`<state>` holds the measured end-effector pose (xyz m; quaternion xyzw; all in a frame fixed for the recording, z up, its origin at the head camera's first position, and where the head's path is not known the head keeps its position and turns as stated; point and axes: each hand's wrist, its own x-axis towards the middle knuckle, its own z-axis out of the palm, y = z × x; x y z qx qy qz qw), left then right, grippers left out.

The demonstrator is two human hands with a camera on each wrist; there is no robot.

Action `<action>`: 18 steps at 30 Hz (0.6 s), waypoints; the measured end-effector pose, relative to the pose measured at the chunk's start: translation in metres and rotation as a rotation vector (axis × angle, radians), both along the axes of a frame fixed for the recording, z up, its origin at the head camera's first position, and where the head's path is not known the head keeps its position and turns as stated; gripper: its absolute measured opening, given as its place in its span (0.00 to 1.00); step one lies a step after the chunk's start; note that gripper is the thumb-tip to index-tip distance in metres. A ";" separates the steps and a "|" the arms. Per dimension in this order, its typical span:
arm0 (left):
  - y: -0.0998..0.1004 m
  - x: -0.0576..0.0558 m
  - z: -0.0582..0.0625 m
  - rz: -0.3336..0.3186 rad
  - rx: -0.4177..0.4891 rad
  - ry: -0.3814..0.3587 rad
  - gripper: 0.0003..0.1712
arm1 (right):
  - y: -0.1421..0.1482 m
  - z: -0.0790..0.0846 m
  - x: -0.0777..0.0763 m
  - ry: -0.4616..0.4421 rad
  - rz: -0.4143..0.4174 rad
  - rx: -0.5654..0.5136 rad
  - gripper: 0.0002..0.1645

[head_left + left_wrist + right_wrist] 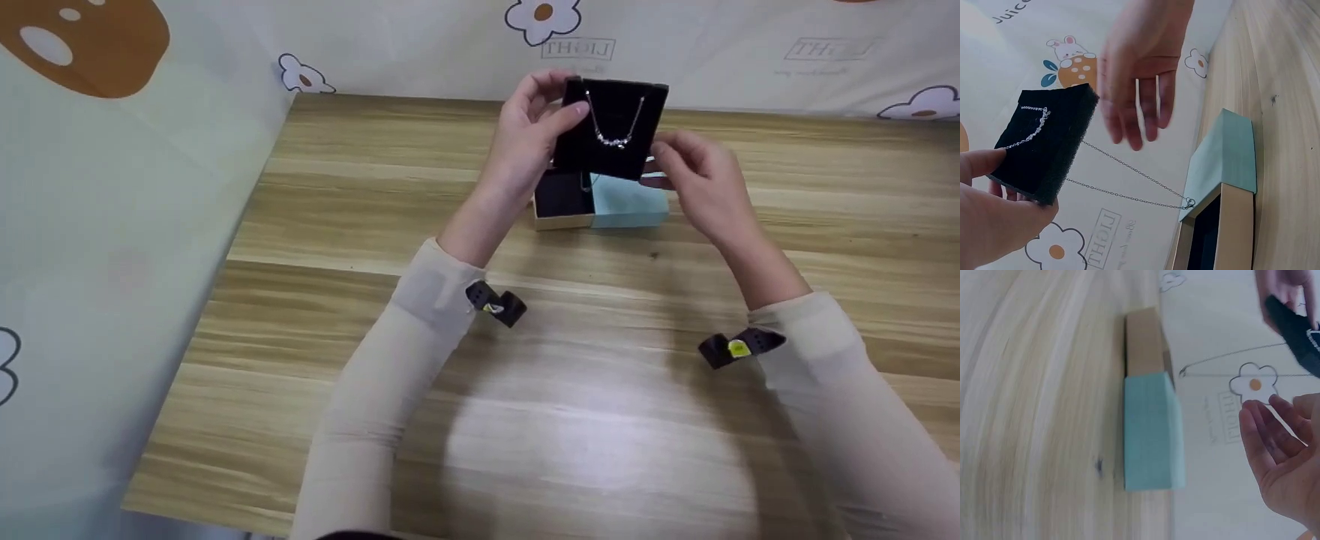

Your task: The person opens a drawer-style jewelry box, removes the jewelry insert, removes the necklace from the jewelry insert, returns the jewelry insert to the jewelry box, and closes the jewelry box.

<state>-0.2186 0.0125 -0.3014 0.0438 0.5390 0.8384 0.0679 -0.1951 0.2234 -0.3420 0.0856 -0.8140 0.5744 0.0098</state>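
My left hand [523, 133] grips a black foam jewellery pad [589, 156] by its left edge, thumb on the front face and fingers behind. A silver necklace [615, 141] with small sparkling beads lies across the pad's front. From the back, its thin chain [1123, 195] hangs in a long loop down to the clasp [1188, 203], close by the box. Beside the pad's lower right side is my right hand [705, 176], fingers extended and loosely bent, holding nothing. In the right wrist view, a gap separates this right hand [1286, 455] from the pad.
Below the pad, a box stands on the wooden table [360, 315]. Its light blue sleeve [630, 206] covers the right part, and the tan tray [562, 223] with a black inside sticks out left. A cloth [420, 45] printed with flowers hangs behind the table.
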 end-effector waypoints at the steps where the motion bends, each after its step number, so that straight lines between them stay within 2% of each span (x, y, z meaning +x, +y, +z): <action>1: 0.000 0.000 0.000 0.001 0.001 -0.002 0.17 | -0.001 0.003 0.002 -0.007 0.008 -0.125 0.15; 2: 0.000 -0.001 0.000 0.001 0.002 -0.005 0.17 | -0.003 0.005 0.004 -0.013 0.023 -0.238 0.15; 3: 0.001 -0.001 0.000 0.000 0.002 -0.006 0.17 | -0.004 0.007 0.006 -0.011 0.036 -0.302 0.15; 5: 0.001 -0.001 -0.001 -0.001 0.000 -0.013 0.18 | -0.007 0.008 0.009 0.000 0.049 -0.378 0.16; 7: 0.002 -0.002 -0.001 -0.001 0.001 -0.016 0.18 | -0.010 0.009 0.011 0.025 0.047 -0.404 0.15; 12: 0.002 -0.002 -0.001 0.001 -0.012 0.001 0.19 | -0.016 0.012 0.015 0.096 -0.012 -0.385 0.07; 15: 0.001 0.000 -0.001 0.010 -0.072 0.047 0.21 | -0.019 0.014 0.016 0.131 -0.059 -0.400 0.08; 18: -0.001 0.003 -0.002 0.047 -0.178 0.108 0.23 | -0.021 0.015 0.016 0.175 -0.100 -0.430 0.08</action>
